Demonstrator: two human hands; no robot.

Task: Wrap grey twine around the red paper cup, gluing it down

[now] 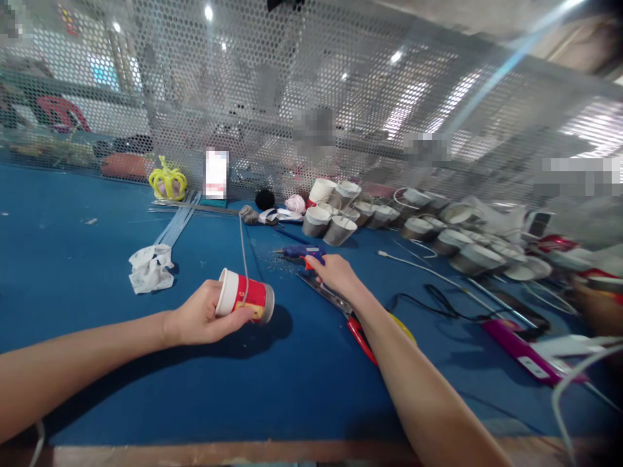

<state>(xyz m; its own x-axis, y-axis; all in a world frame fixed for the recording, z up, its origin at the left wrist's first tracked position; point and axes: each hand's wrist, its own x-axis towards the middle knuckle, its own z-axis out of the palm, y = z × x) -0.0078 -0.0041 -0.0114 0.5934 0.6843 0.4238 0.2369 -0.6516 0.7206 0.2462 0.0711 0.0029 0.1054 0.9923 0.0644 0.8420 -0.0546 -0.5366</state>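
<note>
My left hand [202, 314] holds a paper cup [250, 293] on its side, its white rim to the left. Fingers reach into the mouth and the thumb lies along the red wall. Grey cord wraps the base end, and a strand [244, 246] runs from the cup up to a small grey ball of cord [248, 215]. My right hand [335, 274] is closed round the handle of a blue glue gun [298, 251] with an orange trigger, its nozzle pointing left. Beneath the right forearm lie red-handled scissors [359, 334], partly covered.
Several grey-wrapped cups [341, 228] stand at the back right. A purple power strip [518, 350] and cables lie at right. Crumpled white paper [152, 268], a yellow basket-like item [168, 183] and a lit phone [216, 174] are at left. Perforated metal panels [272, 84] rise behind.
</note>
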